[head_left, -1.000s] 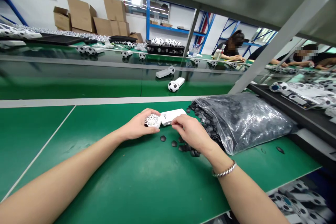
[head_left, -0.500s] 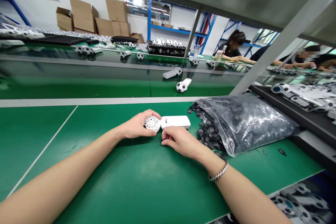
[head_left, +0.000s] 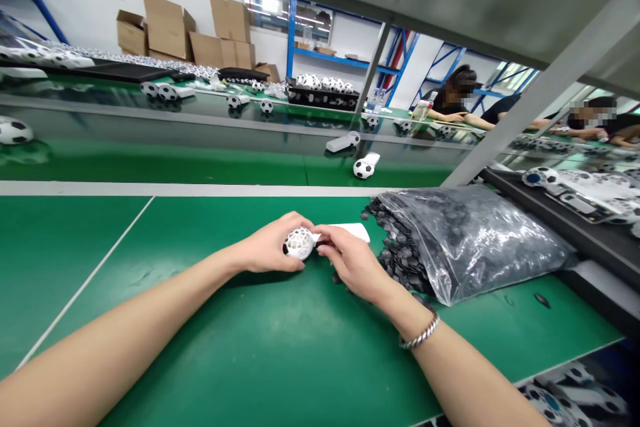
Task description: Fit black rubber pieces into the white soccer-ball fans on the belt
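Now the left hand (head_left: 267, 248) cups the white ball cage (head_left: 299, 243) on the green bench (head_left: 250, 347), while the right hand (head_left: 350, 263) pinches at its face, handle (head_left: 353, 231) pointing away. Probably best to keep the cage braced and press squarely; spare black caps (head_left: 400, 257) spill from the bag (head_left: 475, 240) just beyond.

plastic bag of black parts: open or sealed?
Open. The plastic bag lies on its side, and black parts spill from its mouth onto the green table.
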Demonstrator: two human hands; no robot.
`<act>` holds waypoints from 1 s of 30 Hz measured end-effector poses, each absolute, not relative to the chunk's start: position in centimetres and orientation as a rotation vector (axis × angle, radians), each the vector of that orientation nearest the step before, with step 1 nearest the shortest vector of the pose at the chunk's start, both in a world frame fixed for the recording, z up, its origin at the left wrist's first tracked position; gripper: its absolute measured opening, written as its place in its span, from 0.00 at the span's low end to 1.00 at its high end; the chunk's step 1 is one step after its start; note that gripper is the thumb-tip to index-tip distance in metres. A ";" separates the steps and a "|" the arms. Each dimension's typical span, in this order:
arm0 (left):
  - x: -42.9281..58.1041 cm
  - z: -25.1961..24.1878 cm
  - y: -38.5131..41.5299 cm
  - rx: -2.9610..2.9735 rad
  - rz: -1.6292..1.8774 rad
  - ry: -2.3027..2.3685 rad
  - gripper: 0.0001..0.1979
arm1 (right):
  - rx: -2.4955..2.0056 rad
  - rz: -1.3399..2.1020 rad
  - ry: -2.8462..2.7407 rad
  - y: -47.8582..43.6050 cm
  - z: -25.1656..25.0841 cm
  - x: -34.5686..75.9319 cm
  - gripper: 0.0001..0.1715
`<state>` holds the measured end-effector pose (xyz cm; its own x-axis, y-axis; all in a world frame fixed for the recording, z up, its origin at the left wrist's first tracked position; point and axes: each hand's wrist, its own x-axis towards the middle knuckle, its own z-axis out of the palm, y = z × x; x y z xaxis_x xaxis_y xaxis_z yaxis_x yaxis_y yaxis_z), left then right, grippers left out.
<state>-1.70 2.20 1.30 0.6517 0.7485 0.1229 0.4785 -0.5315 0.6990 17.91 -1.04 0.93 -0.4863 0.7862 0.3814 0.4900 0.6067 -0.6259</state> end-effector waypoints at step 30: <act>-0.8 1.0 1.5 2.143 0.636 0.974 0.23 | -1.213 0.693 -2.056 -2.0 1.0 17.1 0.03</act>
